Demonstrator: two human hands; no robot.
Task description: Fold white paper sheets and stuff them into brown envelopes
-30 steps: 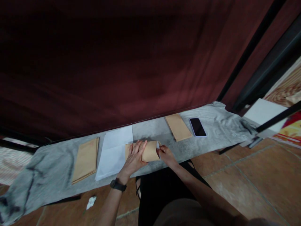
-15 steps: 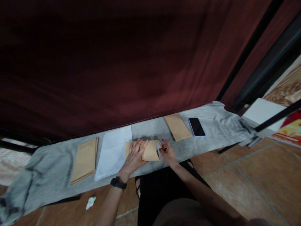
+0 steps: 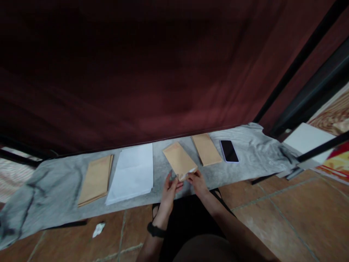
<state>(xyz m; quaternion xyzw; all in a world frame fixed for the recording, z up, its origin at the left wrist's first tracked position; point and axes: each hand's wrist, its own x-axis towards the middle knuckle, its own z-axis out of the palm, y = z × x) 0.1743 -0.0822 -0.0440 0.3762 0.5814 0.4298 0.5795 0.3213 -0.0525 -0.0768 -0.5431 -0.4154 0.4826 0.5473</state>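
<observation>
A flat, rectangular brown paper envelope (image 3: 180,159) slants over the grey cloth-covered bench (image 3: 233,173), between flat white paper sheets (image 3: 133,174) and a brown paper stack (image 3: 207,150). The right hand (image 3: 196,182) pinches its near end in a narrow grip; the left hand (image 3: 170,187) meets the near corner, whether gripping I cannot tell.

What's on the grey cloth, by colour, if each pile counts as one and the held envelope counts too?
Brown: left envelope pile, held envelope, right envelope or pile: 3
White: paper pile: 1
Black, purple-edged: phone: 1
Total: 5
</observation>
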